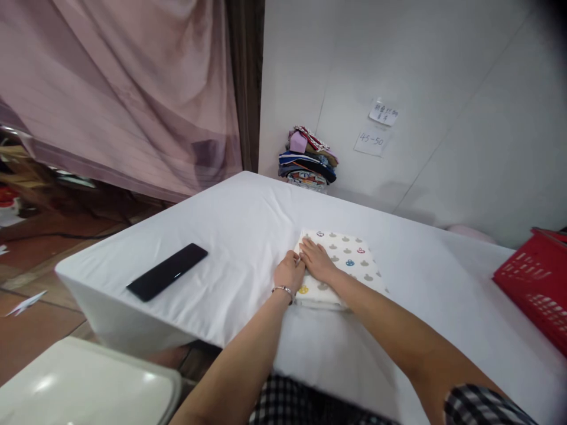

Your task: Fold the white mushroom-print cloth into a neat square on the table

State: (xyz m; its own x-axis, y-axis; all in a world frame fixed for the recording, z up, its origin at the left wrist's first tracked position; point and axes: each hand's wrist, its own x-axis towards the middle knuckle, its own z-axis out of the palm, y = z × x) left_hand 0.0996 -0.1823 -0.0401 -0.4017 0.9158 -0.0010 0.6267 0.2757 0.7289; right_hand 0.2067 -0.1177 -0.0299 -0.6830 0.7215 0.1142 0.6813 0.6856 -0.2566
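Observation:
A folded white cloth (pixel 341 254) with a print of grey, blue, red and yellow motifs lies flat on the white-covered table (pixel 212 218). At its left edge is my left hand (pixel 290 271), with a bracelet on the wrist; its fingers are curled closed on the cloth's edge. Beside it my right hand (pixel 318 261) rests on top of the cloth near the same edge, fingers stretched out and palm down. The fingertips of both hands nearly meet. What lies under the left fingers is partly hidden.
A black phone-like slab (pixel 168 271) lies on the table's left. Folded clothes (pixel 308 159) are stacked at the back against the wall. A red basket (pixel 531 277) stands at the right. A white stool-like surface (pixel 88 383) is at the lower left, and a pink curtain (pixel 155 88) hangs behind.

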